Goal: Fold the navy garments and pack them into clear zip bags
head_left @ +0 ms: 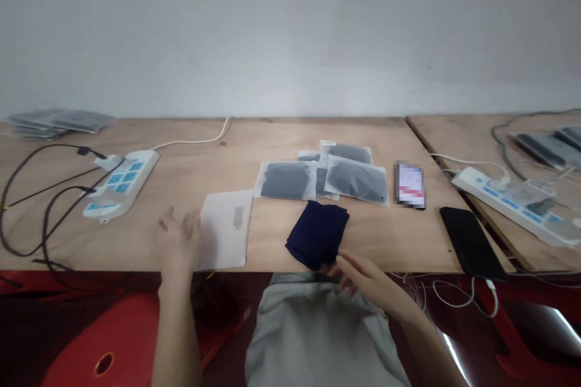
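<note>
My left hand (pixel 179 240) is slightly blurred over the table's front left part, fingers apart with nothing between them. Just to its right lies a flat, pale frosted bag (pixel 227 227) with a small printed patch. A folded navy cloth (pixel 318 233) rests near the front edge. Beside its lower right corner is my right hand (pixel 361 275), fingers loosely apart; whether a fingertip touches the cloth I cannot tell. Behind the cloth, several frosted packets with dark contents lie partly overlapping, among them a left packet (pixel 288 180) and a right packet (pixel 357 179).
A white power strip (pixel 122 184) with black cables lies at left, and another power strip (pixel 512 202) at right. A lit phone (pixel 410 186) and a dark phone (pixel 472 242) on a cable lie to the right. More packets (pixel 59 121) sit far left. A red stool (pixel 109 338) stands below.
</note>
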Tool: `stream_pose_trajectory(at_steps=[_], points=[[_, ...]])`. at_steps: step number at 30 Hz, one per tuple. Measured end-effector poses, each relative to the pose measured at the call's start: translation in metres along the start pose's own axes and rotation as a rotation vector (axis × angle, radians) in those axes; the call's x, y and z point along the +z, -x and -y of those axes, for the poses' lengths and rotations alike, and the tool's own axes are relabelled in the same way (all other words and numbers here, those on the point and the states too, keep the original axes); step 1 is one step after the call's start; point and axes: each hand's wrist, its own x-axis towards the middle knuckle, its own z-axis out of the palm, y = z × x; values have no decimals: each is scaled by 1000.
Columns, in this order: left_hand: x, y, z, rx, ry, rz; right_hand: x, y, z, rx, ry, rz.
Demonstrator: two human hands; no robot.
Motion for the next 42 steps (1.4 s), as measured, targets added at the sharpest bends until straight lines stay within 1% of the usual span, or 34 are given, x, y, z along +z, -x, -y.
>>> stream_pose_trajectory(at_steps=[1,2,3,4,5,7,8,10,12,13,15,17,19,23,28,32,35,37,40,42], points=[[-1,11,-12,60,-86,-57,-3,5,1,-16,77,-12],[-1,24,-25,101,-97,-61,-6,8,2,-34,148,-42],[1,40,-40,150,-35,-3,-9,9,2,-53,210,-86],[5,58,-55,231,37,82,-11,7,2,-76,261,-147],[11,76,-69,322,97,166,-13,4,1,-104,299,-216],[28,112,-95,472,168,359,-14,-5,-2,-160,349,-352],[39,127,-105,531,182,411,-13,-10,-5,-180,367,-408],[60,149,-119,604,183,455,-11,-21,-9,-187,388,-486],[76,158,-125,621,128,477,-8,-29,-11,-147,393,-526],[81,159,-126,624,97,496,-7,-32,-11,-115,394,-533],[85,153,-126,626,55,561,-5,-37,-8,-49,384,-513],[83,146,-126,623,43,631,-4,-40,-3,-8,373,-455],[79,140,-126,608,42,666,-4,-42,0,0,383,-430],[77,138,-129,601,-6,667,-7,-48,-3,4,418,-429],[78,144,-136,682,-154,664,-9,-50,-9,27,344,-370],[75,150,-146,671,-233,629,-10,-50,-6,23,369,-325],[73,152,-152,613,-211,633,-10,-52,-4,-2,418,-344],[70,147,-154,544,-125,643,-11,-52,-4,-7,421,-345],[64,129,-146,358,116,640,-16,-49,-4,5,424,-366],[61,114,-133,210,318,595,-23,-44,-3,8,448,-401]])
